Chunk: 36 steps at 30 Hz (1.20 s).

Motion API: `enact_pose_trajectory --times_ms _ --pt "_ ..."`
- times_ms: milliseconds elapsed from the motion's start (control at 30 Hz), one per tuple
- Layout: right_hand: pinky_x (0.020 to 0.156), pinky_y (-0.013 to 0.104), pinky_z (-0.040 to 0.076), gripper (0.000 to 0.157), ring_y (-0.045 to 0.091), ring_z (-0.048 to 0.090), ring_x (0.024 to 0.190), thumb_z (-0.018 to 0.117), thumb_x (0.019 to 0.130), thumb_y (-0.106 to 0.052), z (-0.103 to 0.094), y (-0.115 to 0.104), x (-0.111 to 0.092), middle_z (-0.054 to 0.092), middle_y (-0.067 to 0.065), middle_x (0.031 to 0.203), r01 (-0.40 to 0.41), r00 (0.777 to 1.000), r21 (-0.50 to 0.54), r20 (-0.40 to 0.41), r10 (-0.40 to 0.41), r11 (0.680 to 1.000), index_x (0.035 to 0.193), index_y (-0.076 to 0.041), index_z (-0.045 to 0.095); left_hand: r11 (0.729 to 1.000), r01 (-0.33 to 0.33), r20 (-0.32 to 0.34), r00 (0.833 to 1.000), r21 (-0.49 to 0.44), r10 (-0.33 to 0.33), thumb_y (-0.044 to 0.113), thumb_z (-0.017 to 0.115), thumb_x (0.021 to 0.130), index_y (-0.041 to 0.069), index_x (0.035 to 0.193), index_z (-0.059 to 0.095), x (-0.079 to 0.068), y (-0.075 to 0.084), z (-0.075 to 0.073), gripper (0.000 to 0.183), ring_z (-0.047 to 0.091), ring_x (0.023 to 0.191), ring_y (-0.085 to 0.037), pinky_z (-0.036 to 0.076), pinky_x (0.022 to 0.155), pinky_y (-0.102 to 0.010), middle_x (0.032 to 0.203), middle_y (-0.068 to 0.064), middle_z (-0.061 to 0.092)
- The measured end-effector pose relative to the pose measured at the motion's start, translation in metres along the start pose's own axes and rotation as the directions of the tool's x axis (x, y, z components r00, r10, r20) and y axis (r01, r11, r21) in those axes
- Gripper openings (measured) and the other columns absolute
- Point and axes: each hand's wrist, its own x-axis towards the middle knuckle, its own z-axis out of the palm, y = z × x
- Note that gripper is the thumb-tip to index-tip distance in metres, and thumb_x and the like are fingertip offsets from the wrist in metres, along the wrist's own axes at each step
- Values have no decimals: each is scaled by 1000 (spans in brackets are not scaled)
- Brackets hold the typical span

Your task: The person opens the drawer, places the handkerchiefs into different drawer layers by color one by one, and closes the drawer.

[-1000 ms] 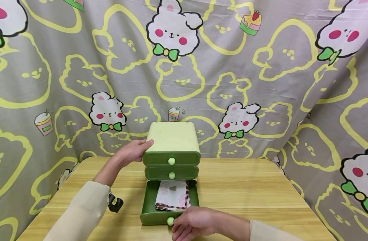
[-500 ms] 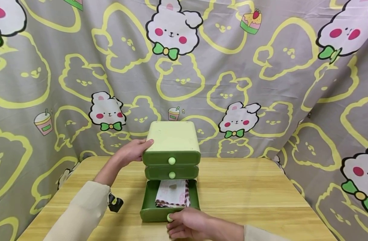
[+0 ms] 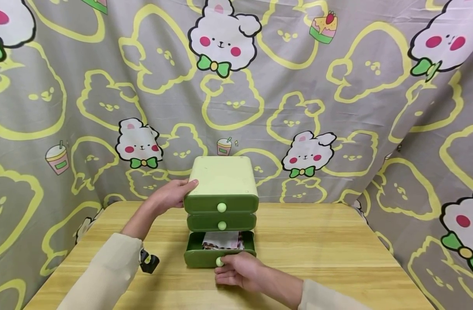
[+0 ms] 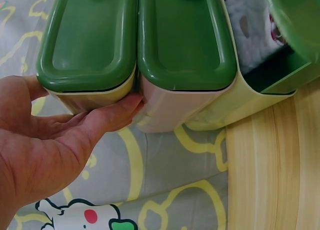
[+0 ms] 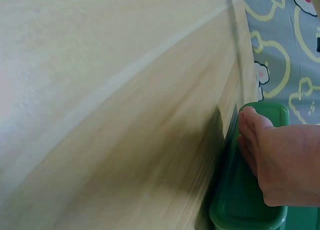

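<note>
A small tabletop drawer cabinet (image 3: 224,176) has a pale yellow-green shell and three dark green drawer fronts with round light green knobs. My left hand (image 3: 175,193) grips its upper left side, thumb on top; in the left wrist view the fingers (image 4: 65,121) wrap around the top tier. The bottom drawer (image 3: 197,258) is pulled partly out, with folded cloths (image 3: 222,239), white and checked, lying inside. My right hand (image 3: 242,271) is at that drawer's front, thumb and forefinger at its knob (image 3: 219,261). In the right wrist view, the hand hides the knob.
The cabinet stands on a wood-grain table (image 3: 317,254), near its far edge. Behind and around hangs a grey curtain (image 3: 236,103) with cartoon rabbits. A black wrist camera (image 3: 148,261) sits below the left sleeve.
The bottom drawer has slid inward, away from me, with my right hand moving along at its knob. Less of the cloths shows. My left hand stays on the cabinet.
</note>
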Motion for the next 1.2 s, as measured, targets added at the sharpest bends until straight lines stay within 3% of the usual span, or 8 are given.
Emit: enact_pose_trajectory --times_ms 467,733,1000,1200 --pt "91 43 59 25 46 69 107 55 102 -2 -9 -5 34 68 34 111 40 994 86 -100 -31 996 118 17 58 1000 6 -13 1000 -10 -6 49 38 109 6 156 40 1 0 0 63 66 103 -15 53 103 -45 116 -11 69" --pt "95 46 57 25 49 66 112 54 102 -1 -11 -7 49 63 40 117 71 994 125 -93 -60 990 118 18 56 1000 -2 -8 1000 -4 2 48 38 109 6 154 43 2 0 0 62 62 90 -13 55 90 -34 101 -5 68" --pt "95 46 57 27 49 65 113 54 101 -1 -15 -8 55 63 40 119 63 994 134 -97 -51 989 118 20 57 1000 14 -14 1000 3 -14 48 38 109 6 154 43 1 3 1 62 63 95 -13 55 95 -38 110 -8 68" --pt "98 48 55 28 51 63 115 54 101 0 -17 -6 57 63 40 119 65 995 138 -83 -54 988 120 20 56 1000 22 -7 1000 -4 -22 49 37 109 3 151 45 1 3 1 62 63 92 -13 55 92 -37 105 -7 68"
